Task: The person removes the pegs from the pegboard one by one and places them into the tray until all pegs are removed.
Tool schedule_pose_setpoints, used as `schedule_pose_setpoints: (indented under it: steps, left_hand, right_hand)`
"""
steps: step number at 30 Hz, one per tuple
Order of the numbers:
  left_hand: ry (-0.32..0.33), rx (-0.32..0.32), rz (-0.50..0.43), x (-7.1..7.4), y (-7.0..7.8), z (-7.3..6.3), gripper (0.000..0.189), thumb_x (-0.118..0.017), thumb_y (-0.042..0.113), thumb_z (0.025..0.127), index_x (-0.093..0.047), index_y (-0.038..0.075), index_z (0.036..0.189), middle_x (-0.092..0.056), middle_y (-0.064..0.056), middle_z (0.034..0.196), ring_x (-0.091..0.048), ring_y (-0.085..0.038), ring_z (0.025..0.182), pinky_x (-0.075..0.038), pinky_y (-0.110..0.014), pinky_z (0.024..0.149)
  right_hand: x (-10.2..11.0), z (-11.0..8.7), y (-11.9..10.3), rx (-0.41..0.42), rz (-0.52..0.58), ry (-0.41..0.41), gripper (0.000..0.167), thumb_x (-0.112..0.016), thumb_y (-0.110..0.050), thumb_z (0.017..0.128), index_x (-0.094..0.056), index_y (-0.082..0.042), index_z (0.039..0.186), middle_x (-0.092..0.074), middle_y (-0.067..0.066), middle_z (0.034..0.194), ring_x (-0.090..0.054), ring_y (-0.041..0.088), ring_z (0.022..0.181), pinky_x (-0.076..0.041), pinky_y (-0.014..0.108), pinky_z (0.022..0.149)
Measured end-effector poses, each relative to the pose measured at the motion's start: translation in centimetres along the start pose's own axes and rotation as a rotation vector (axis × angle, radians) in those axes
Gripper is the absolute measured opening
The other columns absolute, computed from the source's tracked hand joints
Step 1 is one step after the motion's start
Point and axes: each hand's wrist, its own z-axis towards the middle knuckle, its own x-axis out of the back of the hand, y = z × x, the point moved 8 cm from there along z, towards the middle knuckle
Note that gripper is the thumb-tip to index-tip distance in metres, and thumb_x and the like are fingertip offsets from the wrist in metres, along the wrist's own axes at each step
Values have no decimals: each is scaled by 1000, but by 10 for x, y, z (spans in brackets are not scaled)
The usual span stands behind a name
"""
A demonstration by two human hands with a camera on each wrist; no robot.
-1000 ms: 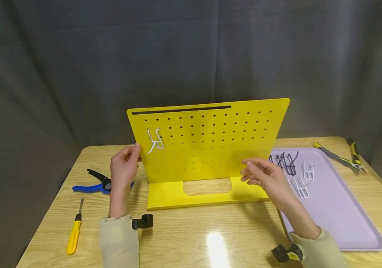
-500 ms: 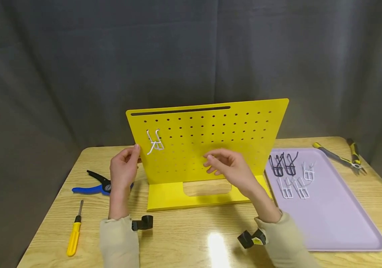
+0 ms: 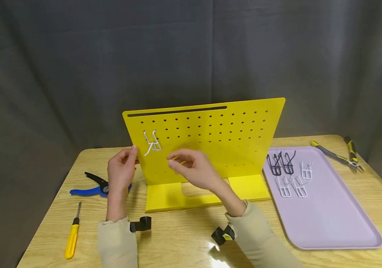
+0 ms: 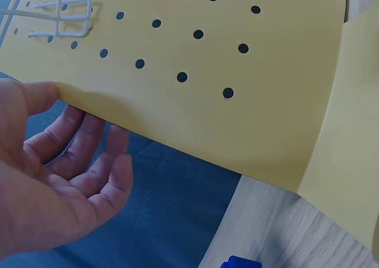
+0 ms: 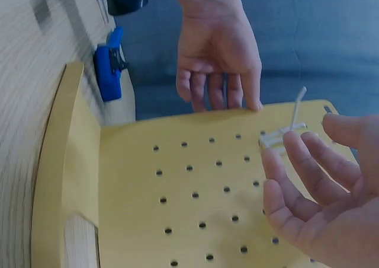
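A yellow pegboard [image 3: 204, 156] stands upright on its own base on the table. One white wire hook [image 3: 153, 142] hangs in holes near its upper left corner. With thumb in front and fingers behind, my left hand [image 3: 121, 169] pinches the board's left edge, as the left wrist view shows at the hand [image 4: 71, 161]. My right hand [image 3: 194, 169] hovers before the board, right of the hook, fingers loosely bent and holding nothing. In the right wrist view that hand [image 5: 325, 191] appears near the white hook [image 5: 281, 137]; contact is not plain there.
On the right a lilac tray [image 3: 331, 219] carries black wire hooks [image 3: 281, 165] and white wire hooks [image 3: 292, 186]. Pliers [image 3: 331, 152] and a second yellow-black tool [image 3: 351, 149] lie beyond it. At left are blue-handled pliers [image 3: 90, 191] and a yellow screwdriver [image 3: 72, 238].
My right hand has moved left across the front of the board, from near the tray toward the hanging hook. My left hand keeps its hold on the edge.
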Motion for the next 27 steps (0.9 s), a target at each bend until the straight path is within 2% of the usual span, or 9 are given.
schedule_pose_setpoints:
  steps: [4,7,11,15,20,24,27]
  left_hand:
    - [7,-9,-2,1,1,0,51,-51,49,96,-68,3,111,-65,-16,107,-62,-28,98,-44,-25,73]
    - [8,-5,-7,1,0,0,51,-51,49,96,-68,3,111,-65,-16,107,-62,-29,98,-44,-26,74]
    - [10,-5,-10,1,1,0,52,-52,50,95,-68,3,110,-66,-16,106,-62,-26,96,-44,-26,73]
    - [5,-18,-12,1,1,0,53,-52,52,94,-69,4,110,-66,-16,105,-62,-26,96,-44,-25,72]
    - [-8,-18,-10,-1,1,0,52,-52,51,95,-69,4,108,-67,-16,104,-62,-26,95,-44,-24,71]
    - [-1,-16,2,-1,1,0,51,-52,51,95,-70,4,108,-67,-16,103,-63,-21,91,-45,-24,71]
    - [10,-18,4,0,2,0,51,-52,50,95,-69,4,109,-67,-16,104,-63,-21,91,-44,-25,71]
  right_hand:
    - [-11,6,-9,45,24,5,22,-62,-17,95,-67,-4,111,-68,5,98,-65,15,72,-52,31,64]
    - [-19,11,-16,86,33,9,20,-61,-14,95,-63,-2,111,-68,7,100,-67,19,77,-52,29,65]
    - [-29,17,-25,123,57,-18,31,-61,-12,95,-56,-2,123,-66,14,110,-68,25,88,-53,27,70]
    - [-38,22,-30,125,38,-46,40,-61,-14,95,-53,-5,133,-63,13,119,-66,20,94,-53,26,73]
    - [-47,25,-29,111,-42,-43,32,-62,-16,95,-60,-5,124,-66,9,114,-63,16,89,-52,24,71]
    - [-44,26,-30,124,-36,24,22,-60,-14,96,-64,-2,114,-67,8,109,-61,20,84,-51,26,70]
    - [-39,27,-30,138,-19,65,19,-58,-13,97,-65,-1,109,-67,8,101,-62,18,74,-52,26,66]
